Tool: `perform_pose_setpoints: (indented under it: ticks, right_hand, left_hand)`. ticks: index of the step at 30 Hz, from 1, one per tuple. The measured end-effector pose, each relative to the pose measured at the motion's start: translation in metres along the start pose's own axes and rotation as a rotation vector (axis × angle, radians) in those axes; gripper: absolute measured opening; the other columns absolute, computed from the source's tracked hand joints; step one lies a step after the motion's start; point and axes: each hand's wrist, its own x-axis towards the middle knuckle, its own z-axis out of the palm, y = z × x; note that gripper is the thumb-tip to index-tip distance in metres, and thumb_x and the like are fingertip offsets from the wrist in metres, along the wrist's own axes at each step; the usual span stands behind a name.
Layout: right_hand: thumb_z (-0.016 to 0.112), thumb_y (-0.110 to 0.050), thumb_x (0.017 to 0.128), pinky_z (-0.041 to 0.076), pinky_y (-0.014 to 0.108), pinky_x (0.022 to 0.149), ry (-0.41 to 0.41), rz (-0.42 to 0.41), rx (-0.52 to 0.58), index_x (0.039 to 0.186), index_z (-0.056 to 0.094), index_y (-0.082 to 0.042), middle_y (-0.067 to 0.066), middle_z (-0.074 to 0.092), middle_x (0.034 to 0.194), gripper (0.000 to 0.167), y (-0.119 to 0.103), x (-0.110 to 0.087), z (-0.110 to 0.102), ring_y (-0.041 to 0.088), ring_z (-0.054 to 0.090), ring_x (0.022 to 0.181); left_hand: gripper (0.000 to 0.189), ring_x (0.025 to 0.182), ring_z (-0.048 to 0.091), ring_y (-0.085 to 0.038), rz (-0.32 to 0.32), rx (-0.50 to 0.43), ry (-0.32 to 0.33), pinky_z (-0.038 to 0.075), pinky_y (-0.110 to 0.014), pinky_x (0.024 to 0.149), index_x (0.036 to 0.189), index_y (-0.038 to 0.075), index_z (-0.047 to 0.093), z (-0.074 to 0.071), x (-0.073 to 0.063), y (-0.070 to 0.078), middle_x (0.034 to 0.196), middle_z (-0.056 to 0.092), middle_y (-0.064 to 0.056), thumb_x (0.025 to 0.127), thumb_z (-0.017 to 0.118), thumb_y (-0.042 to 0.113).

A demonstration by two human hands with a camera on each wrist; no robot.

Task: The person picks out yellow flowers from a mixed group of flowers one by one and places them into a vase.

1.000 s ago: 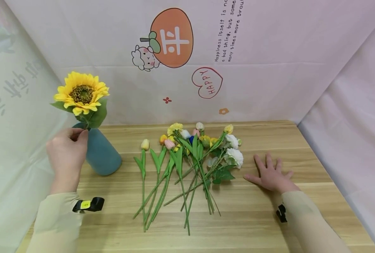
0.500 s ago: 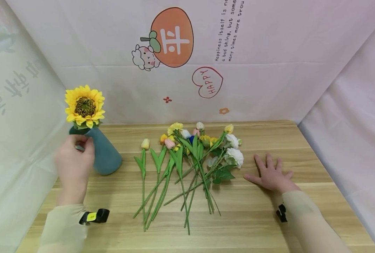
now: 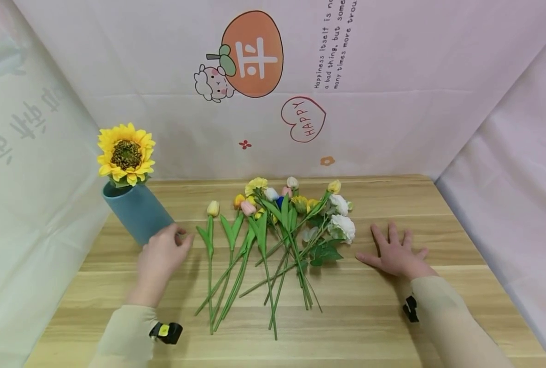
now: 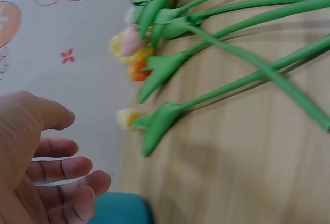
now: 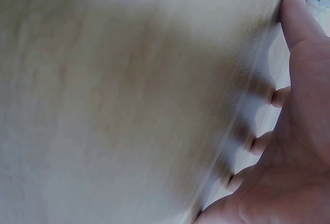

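A yellow sunflower stands in the blue vase at the left of the table. My left hand hovers just in front of the vase's base, fingers loosely curled and holding nothing. Closest to it on the right lies a pale yellow tulip, whose green leaves also show in the left wrist view. On the right side of the table my right hand rests with its fingers spread on the wood; the right wrist view shows its thumb and fingertips against the tabletop.
Several artificial flowers lie in a loose, crossing bunch at mid-table, among them a pink tulip, a yellow bloom and a white flower. A printed white cloth hangs behind the wooden table.
My left hand lowers the sunflower into the vase, lets go of its stem, then moves right and toward the front edge. My right hand stays in place.
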Motion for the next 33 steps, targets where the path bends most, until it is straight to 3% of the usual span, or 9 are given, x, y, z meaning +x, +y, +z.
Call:
perform_pose_setpoints:
  ticks: [9, 15, 22, 29, 33]
  right_hand:
    - [0.047, -0.083, 0.088, 0.004, 0.097, 0.083, 0.0, -0.002, 0.004, 0.163, 0.012, -0.01, 0.04, -0.004, 0.16, 0.111, 0.001, 0.001, 0.002, 0.076, -0.005, 0.137]
    - [0.048, -0.083, 0.088, 0.004, 0.097, 0.084, 0.001, -0.003, 0.01, 0.163, 0.011, -0.009, 0.04, -0.004, 0.161, 0.111, 0.002, 0.001, 0.002, 0.076, -0.005, 0.137]
    - [0.048, -0.082, 0.089, 0.003, 0.097, 0.084, -0.001, -0.005, 0.015, 0.163, 0.011, -0.009, 0.041, -0.004, 0.16, 0.111, 0.001, 0.001, 0.001, 0.076, -0.006, 0.136]
    - [0.049, -0.081, 0.088, 0.003, 0.097, 0.084, 0.0, -0.004, 0.015, 0.163, 0.012, -0.009, 0.041, -0.004, 0.16, 0.111, 0.0, 0.001, 0.001, 0.076, -0.006, 0.136]
    - [0.049, -0.082, 0.088, 0.003, 0.097, 0.084, 0.003, -0.003, 0.012, 0.163, 0.012, -0.009, 0.04, -0.004, 0.16, 0.111, 0.0, 0.0, 0.001, 0.076, -0.005, 0.136]
  left_hand:
    - [0.038, 0.07, 0.065, -0.028, -0.054, 0.036, -0.153, 0.049, -0.041, 0.053, 0.118, 0.005, 0.065, 0.024, 0.0, 0.003, 0.101, 0.069, -0.015, 0.099, 0.063, 0.039]
    - [0.031, 0.064, 0.058, -0.023, -0.055, 0.062, -0.183, 0.045, -0.036, 0.051, 0.104, 0.008, 0.067, 0.038, 0.0, 0.001, 0.087, 0.067, -0.009, 0.098, 0.065, 0.037]
    - [0.03, 0.062, 0.056, -0.02, -0.069, 0.087, -0.267, 0.042, -0.034, 0.052, 0.09, 0.01, 0.064, 0.053, -0.004, -0.001, 0.073, 0.061, -0.003, 0.094, 0.07, 0.039]
    - [0.027, 0.051, 0.04, -0.016, -0.064, 0.063, -0.231, 0.033, -0.031, 0.045, 0.069, 0.011, 0.05, 0.06, -0.006, 0.0, 0.059, 0.043, -0.001, 0.094, 0.058, 0.014]
    - [0.029, 0.048, 0.034, -0.015, -0.066, 0.045, -0.226, 0.031, -0.029, 0.044, 0.065, 0.012, 0.046, 0.059, -0.007, 0.002, 0.055, 0.037, 0.0, 0.092, 0.056, 0.009]
